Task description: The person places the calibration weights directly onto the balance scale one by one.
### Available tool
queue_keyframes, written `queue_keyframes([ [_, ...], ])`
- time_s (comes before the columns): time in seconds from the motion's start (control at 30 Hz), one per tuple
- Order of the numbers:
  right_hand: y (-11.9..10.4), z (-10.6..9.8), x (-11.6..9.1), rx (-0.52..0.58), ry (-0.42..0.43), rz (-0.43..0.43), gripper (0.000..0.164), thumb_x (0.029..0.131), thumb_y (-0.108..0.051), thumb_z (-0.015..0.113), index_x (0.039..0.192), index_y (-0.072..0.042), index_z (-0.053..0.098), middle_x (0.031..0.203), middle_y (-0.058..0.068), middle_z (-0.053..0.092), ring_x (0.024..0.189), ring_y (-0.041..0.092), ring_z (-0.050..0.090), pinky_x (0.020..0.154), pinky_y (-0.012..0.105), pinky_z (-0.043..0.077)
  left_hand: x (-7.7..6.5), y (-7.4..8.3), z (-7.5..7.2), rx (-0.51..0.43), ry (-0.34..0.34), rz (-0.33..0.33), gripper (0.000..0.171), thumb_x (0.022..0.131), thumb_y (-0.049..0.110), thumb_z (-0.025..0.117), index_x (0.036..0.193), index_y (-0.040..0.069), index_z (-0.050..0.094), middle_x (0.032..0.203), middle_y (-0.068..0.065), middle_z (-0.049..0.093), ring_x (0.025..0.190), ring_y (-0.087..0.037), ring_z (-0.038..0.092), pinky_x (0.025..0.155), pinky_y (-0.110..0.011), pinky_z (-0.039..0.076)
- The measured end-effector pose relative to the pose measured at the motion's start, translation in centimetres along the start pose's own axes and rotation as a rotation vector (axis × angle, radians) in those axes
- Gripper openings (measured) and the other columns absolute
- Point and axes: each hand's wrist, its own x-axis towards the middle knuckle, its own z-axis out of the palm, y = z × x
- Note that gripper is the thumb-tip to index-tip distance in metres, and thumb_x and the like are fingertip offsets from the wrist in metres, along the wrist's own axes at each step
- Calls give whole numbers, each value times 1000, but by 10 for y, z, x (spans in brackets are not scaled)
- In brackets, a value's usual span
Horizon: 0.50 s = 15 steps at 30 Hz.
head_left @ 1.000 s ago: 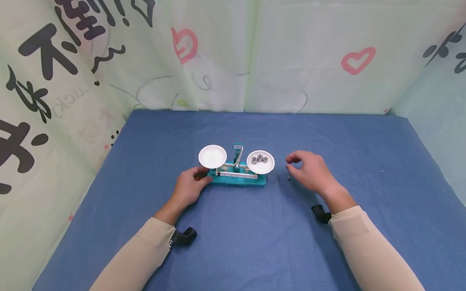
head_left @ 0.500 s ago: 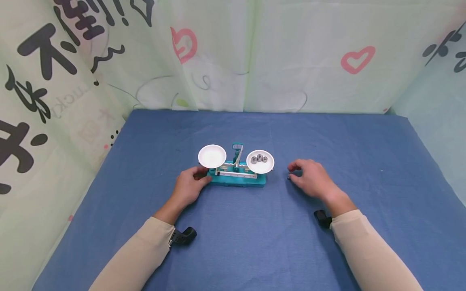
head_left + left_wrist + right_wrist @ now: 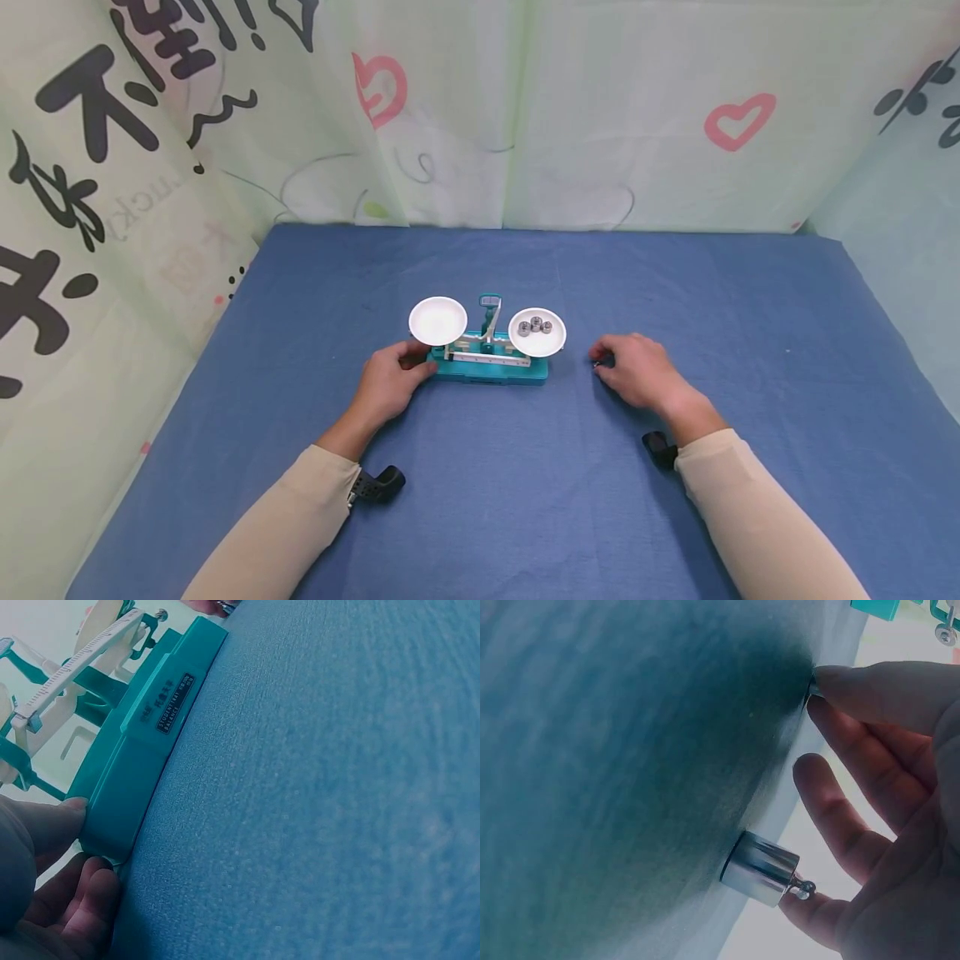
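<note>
A teal student balance [image 3: 487,371] with two white pans stands on the blue cloth. My left hand [image 3: 386,383] holds the left end of its base; in the left wrist view the thumb lies over the teal base [image 3: 142,750] and the fingers curl at its end. Several metal weights [image 3: 536,324] sit in the right pan [image 3: 555,342]; the left pan [image 3: 438,321] bears nothing. Right of the balance, my right hand [image 3: 637,371] pinches a small metal weight [image 3: 814,688] down at the cloth. A larger knobbed cylinder weight [image 3: 760,868] stands beneath that hand, near its little finger.
The blue cloth [image 3: 480,500] covers the whole table. Pale printed curtains [image 3: 600,117] rise along the back and both sides. A black wrist camera [image 3: 381,485] is strapped to the left wrist, another [image 3: 660,450] to the right.
My right hand has come down to the cloth and its thumb and fingers have closed on the small weight. The left hand and the balance stay put.
</note>
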Motion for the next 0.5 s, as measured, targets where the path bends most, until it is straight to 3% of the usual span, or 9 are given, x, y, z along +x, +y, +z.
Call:
queue_keyframes([
  [0.23,-3,-1,-1,-12,15,15,13,92,-8,67,103,-2,70,99,14,70,97,38,58,87,58,41,-1,0,0,-3,1,1,34,92,13,73,123,-1,67,118,-16,68,106,-30,65,91,-47,50],
  [0.5,-8,-8,-5,17,107,-31,12,93,-10,69,101,-1,70,101,16,71,93,36,59,88,54,43,-1,0,0,-14,-1,0,35,92,13,72,124,-1,67,119,-16,68,108,-30,65,92,-47,50],
])
